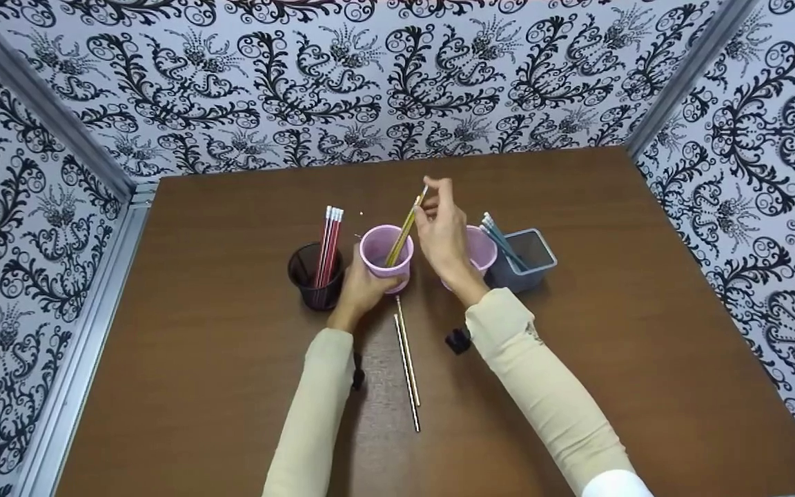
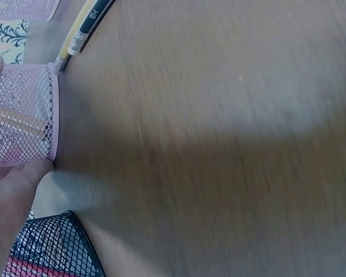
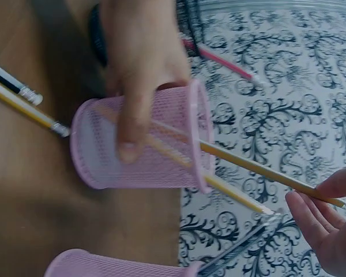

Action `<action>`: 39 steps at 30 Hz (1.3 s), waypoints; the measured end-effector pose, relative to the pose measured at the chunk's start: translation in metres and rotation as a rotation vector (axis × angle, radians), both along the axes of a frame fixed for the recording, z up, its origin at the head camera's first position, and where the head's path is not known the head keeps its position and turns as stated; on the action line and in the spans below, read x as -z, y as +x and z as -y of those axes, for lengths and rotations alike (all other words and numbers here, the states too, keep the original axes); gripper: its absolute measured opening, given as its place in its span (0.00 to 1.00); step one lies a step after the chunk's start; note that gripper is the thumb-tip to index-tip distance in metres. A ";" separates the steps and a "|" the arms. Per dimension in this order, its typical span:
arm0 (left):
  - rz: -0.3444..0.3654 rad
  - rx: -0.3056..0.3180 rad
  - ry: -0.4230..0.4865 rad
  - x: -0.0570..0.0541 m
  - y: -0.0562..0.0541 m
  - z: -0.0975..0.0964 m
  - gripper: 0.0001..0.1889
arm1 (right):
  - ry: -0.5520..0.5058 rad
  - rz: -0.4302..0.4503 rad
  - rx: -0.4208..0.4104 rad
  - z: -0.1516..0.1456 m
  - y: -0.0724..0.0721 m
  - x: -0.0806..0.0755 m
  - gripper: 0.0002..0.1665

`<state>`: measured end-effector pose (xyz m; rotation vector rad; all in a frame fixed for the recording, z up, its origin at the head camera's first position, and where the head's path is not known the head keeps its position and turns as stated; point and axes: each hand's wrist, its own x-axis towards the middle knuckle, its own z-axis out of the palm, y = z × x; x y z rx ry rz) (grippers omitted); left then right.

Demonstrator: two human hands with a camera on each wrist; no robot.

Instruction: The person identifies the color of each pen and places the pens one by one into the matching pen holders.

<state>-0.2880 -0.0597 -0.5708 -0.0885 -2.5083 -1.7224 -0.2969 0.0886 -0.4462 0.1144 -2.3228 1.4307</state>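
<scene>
My left hand [image 1: 364, 284] grips a pink mesh pencil cup [image 1: 378, 239] upright around its side; in the right wrist view its thumb lies along the cup wall. With its fingertips, my right hand [image 1: 444, 238] pinches a yellow pencil [image 3: 259, 168] near the eraser end. That pencil slants down into the pink cup. A second yellow pencil [image 3: 236, 195] leans inside the same cup, not held. On the table in front of the cup lie a dark striped pencil [image 1: 407, 378] and a yellow pencil [image 1: 408, 348], nearly side by side.
Left of the hands stands a black mesh cup [image 1: 301, 270] with several red and dark pencils [image 1: 327, 238]. Another pink mesh cup [image 1: 485, 247] is partly behind the right hand. Beside it, a grey rectangular holder [image 1: 528, 277] contains blue-green pencils [image 1: 503, 240]. Patterned walls enclose the table.
</scene>
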 end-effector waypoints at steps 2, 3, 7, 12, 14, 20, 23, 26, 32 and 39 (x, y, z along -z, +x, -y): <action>-0.002 -0.002 -0.001 0.001 0.000 0.000 0.46 | 0.030 0.001 0.005 0.001 -0.001 0.005 0.22; 0.000 -0.001 0.002 0.000 0.001 0.000 0.46 | 0.043 -0.007 0.005 0.001 -0.001 0.007 0.21; -0.007 0.003 0.014 -0.001 0.001 0.000 0.46 | 0.114 -0.081 0.015 0.001 -0.004 0.012 0.13; -0.003 0.001 0.033 -0.002 0.001 0.000 0.47 | 0.146 -0.166 0.016 0.001 -0.006 0.011 0.08; 0.001 0.005 0.040 -0.001 0.001 0.000 0.47 | 0.131 -0.175 0.022 0.000 -0.006 0.009 0.07; 0.000 0.008 0.038 0.000 0.000 0.000 0.47 | 0.086 -0.132 0.075 -0.002 -0.008 0.006 0.04; 0.000 0.006 0.038 0.000 0.000 0.001 0.47 | 0.116 -0.116 0.094 -0.003 -0.008 0.005 0.05; 0.012 0.006 0.022 0.001 0.000 0.001 0.48 | 0.184 -0.109 0.115 -0.003 -0.007 0.005 0.07; 0.017 0.008 0.013 0.002 -0.001 0.002 0.48 | 0.220 -0.142 0.167 -0.001 0.006 0.008 0.15; -0.027 0.026 0.033 0.004 -0.002 0.002 0.47 | 0.214 -0.209 0.193 0.006 0.031 0.018 0.05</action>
